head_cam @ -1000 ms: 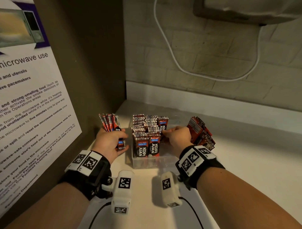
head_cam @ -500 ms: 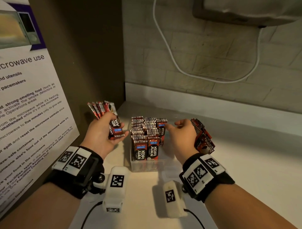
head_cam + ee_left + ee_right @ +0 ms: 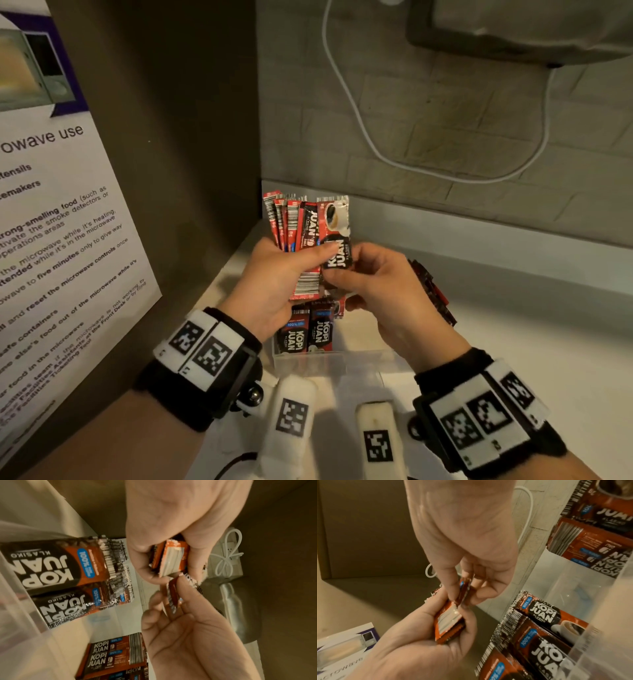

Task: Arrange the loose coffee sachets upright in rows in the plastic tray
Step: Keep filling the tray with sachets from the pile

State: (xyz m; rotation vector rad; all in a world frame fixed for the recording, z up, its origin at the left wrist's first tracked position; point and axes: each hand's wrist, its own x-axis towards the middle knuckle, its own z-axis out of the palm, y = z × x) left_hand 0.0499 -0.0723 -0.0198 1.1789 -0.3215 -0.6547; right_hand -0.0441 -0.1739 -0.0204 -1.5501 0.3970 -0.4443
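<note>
My left hand [image 3: 291,270] grips a fanned bundle of red-and-black coffee sachets [image 3: 298,226] above the clear plastic tray [image 3: 342,359]. My right hand [image 3: 356,270] pinches the front sachet [image 3: 337,253] of that bundle between thumb and fingers. Rows of sachets [image 3: 308,334] stand upright in the tray's left part, mostly hidden behind the hands. In the left wrist view the left hand [image 3: 171,545] clamps the bundle's edges [image 3: 171,559], and the right hand [image 3: 181,609] holds one sachet [image 3: 172,596]. In the right wrist view the right hand [image 3: 464,592] nips that sachet just above the bundle [image 3: 448,622].
A loose pile of sachets [image 3: 431,291] lies on the white counter right of the tray. A microwave notice [image 3: 51,240] covers the left wall. A white cable [image 3: 376,150] hangs on the back wall below an appliance [image 3: 513,31]. The tray's right part [image 3: 573,581] holds no sachets.
The left hand lifted its bundle from beside the tray to above it. The right hand left the tray's rows and came over to pinch the front sachet.
</note>
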